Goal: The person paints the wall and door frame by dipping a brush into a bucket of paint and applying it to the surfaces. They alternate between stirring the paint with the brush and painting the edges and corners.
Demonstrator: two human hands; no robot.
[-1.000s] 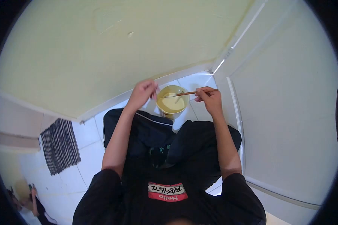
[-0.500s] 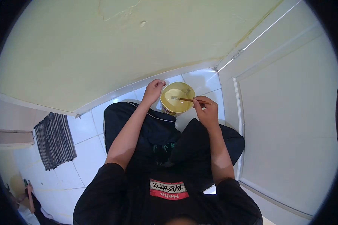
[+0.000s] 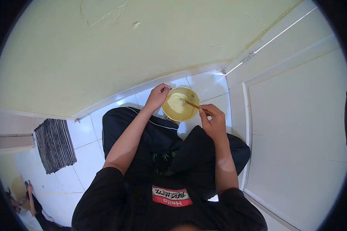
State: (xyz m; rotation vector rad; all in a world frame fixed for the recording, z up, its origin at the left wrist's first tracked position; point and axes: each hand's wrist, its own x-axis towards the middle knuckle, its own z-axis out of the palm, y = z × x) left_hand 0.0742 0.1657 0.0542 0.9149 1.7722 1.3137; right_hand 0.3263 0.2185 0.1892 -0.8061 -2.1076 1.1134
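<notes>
A yellow paint bucket [image 3: 189,115] stands on the tiled floor between my knees and the wall, pale yellow paint [image 3: 175,103] inside it. My right hand [image 3: 213,120] pinches the wooden handle of a paintbrush [image 3: 192,104] from the bucket's right side. The brush slants down to the left over the opening, its tip in the paint. On the opposite side, my left hand [image 3: 158,96] has its fingers curled at the bucket's rim. Fingertips meet the upper left edge there.
A pale yellow wall [image 3: 150,42] with cracked patches rises ahead, edged by a white skirting board [image 3: 142,87]. To the right is a white door [image 3: 297,115]. A striped rug [image 3: 56,146] lies at left; another person [image 3: 32,208] is at lower left.
The paintbrush tip has moved right and dipped into the paint, its handle now steeper. My left fingers have come onto the rim, and the bucket sits slightly further left in view.
</notes>
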